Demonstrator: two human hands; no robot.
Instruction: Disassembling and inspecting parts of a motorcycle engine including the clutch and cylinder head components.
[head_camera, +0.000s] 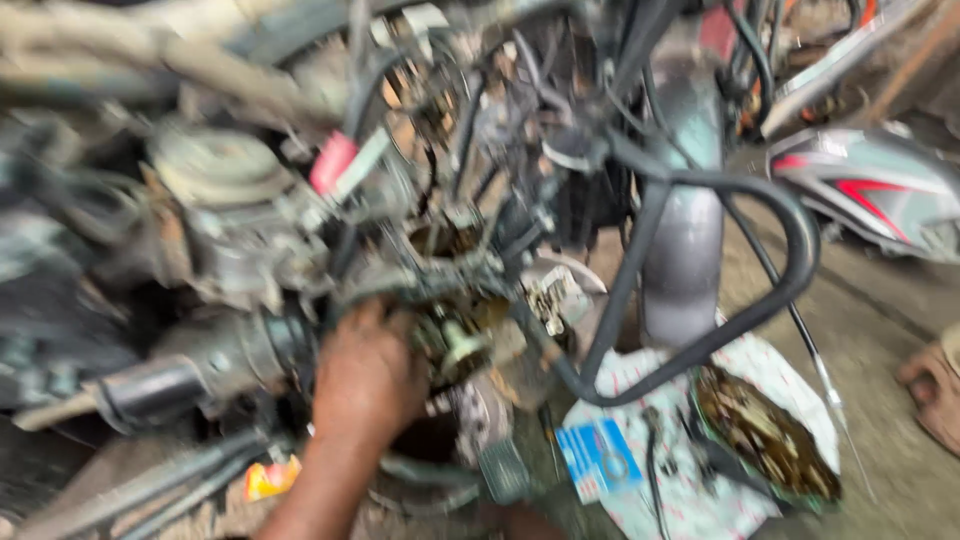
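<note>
Greasy metal everywhere: left hand (368, 375) reaches up into the motorcycle engine (440, 290), fingers hidden behind a small brass-coloured part (462, 345) low in the engine's middle, grip impossible to tell. Best kept steady, wrist clear of the black crash bar (700, 340). Right hand unseen.

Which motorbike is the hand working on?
The stripped-down motorbike engine in the middle: a hand reaches into it. The grey-and-red motorbike stands apart at the right, untouched.

One hand (368, 372) raised, forearm angled up, fingers curled in
</note>
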